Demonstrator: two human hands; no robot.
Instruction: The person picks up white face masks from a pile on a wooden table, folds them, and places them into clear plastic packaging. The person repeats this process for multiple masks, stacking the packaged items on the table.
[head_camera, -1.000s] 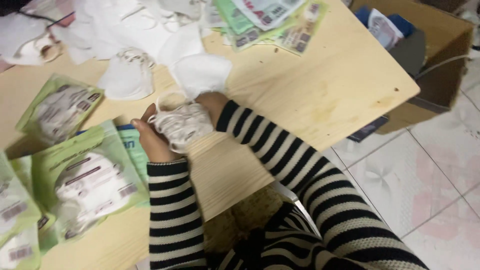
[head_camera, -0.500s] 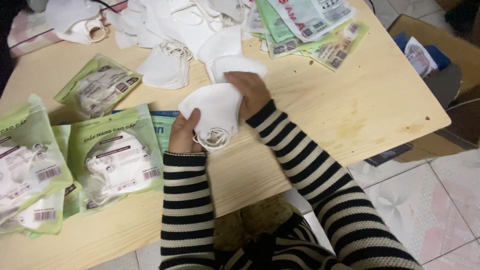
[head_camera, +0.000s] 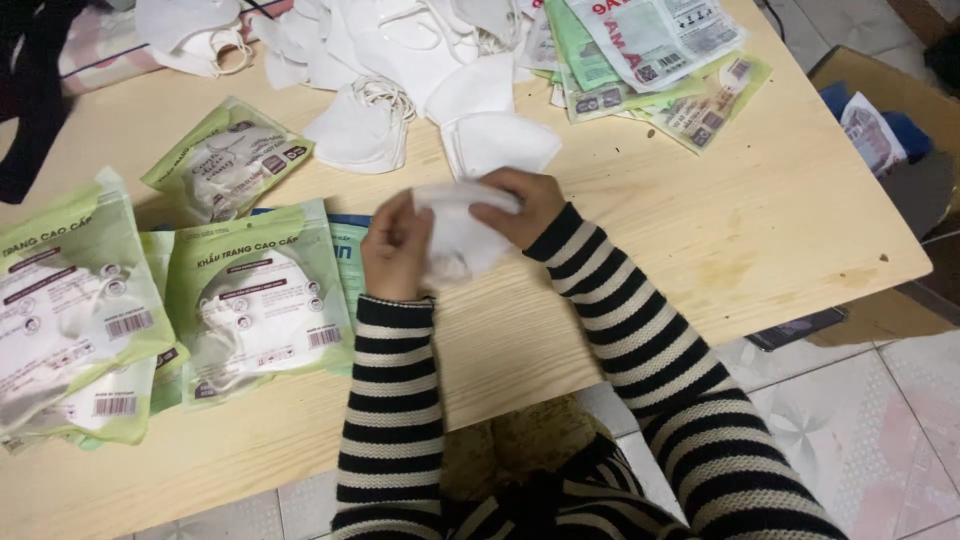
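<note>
Here, your left hand (head_camera: 396, 245) and right hand (head_camera: 525, 205) both pinch one white mask (head_camera: 460, 235), held just above the bench (head_camera: 700, 230) near its front edge; each grip is pressed together on the fabric, left at the mask's side, right at its top; a loose pile of white masks (head_camera: 400, 60) lies toward the far edge; green packaged masks (head_camera: 255, 300) lie along the left end; flat empty packets (head_camera: 650, 60) fan out at the far right corner.
</note>
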